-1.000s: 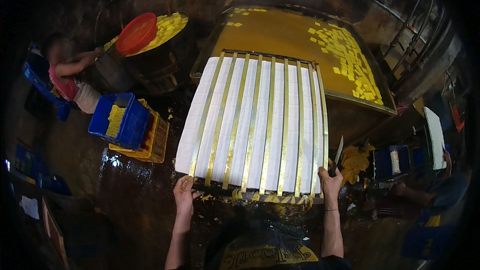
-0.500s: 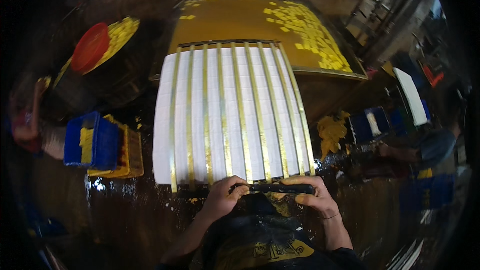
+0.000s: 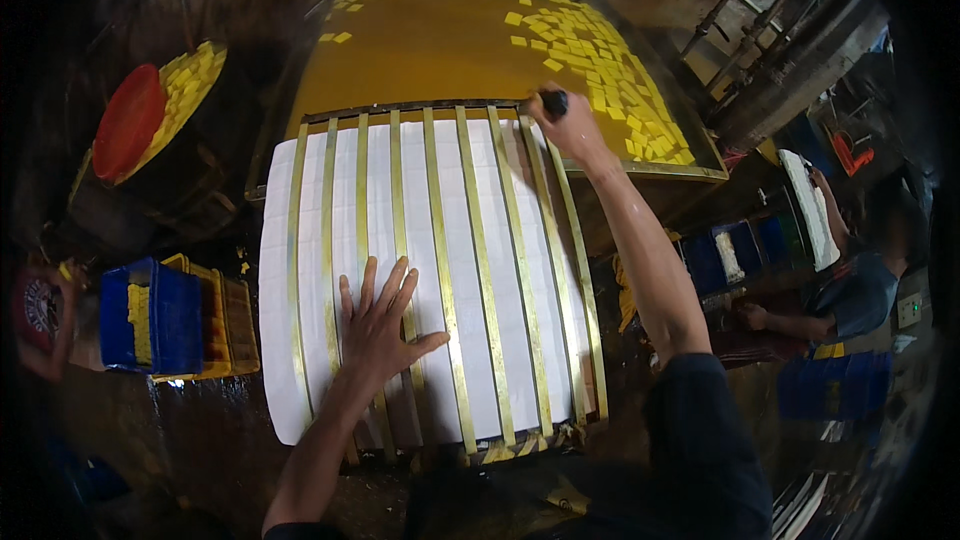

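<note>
Before me lies a broad white slab [image 3: 277, 290] with faint squares on its face; it looks like tofu. A rack of long brass-coloured slats [image 3: 437, 220] rests over it, running from near to far, with a dark bar [image 3: 410, 110] across the far end. My left hand [image 3: 377, 330] is spread flat on the slab and slats, holding nothing. Stretched to the far right corner of the rack, my right hand [image 3: 570, 130] is closed around a black-handled tool [image 3: 553, 103]. Its working end is hidden.
Beyond the rack stands a wide vat [image 3: 420, 50] of yellow-brown liquid with floating yellow blocks [image 3: 625, 90]. Left are a red basin [image 3: 128, 125], a blue crate [image 3: 150, 335] and a yellow crate [image 3: 228, 325]. A co-worker [image 3: 850, 290] at right holds a white board [image 3: 808, 205]; another person [image 3: 45, 315] is far left.
Both hands were together at the rack's near edge with the black-handled tool. My right hand has carried it to the far end; my left hand now lies spread on the slab.
</note>
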Demonstrator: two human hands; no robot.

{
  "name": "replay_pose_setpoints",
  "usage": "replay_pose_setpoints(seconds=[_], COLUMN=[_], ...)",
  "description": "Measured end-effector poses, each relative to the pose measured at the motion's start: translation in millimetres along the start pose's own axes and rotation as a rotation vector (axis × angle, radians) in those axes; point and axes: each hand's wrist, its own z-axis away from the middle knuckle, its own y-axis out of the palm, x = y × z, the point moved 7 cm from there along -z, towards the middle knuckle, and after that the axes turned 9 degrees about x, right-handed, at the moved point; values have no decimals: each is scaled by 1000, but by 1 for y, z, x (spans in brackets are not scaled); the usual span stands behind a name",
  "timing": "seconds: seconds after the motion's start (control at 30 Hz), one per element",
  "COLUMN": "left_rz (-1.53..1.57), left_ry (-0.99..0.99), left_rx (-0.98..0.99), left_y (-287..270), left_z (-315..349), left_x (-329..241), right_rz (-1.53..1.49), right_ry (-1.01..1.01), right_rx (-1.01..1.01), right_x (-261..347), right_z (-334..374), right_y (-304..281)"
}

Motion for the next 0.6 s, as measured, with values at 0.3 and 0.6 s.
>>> replay_pose_setpoints(seconds=[0.3,0.6], left_rz=[-81,-78], left_ry=[-28,-50], left_rx=[-100,-154], left_y=[2,-1], left_z=[-4,8], left_x=[-3,15], right_rz=[-76,-215], right_ry=[105,15], right_rx=[319,599], right_x=[18,120], right_z=[104,223], right_y=[-1,-30])
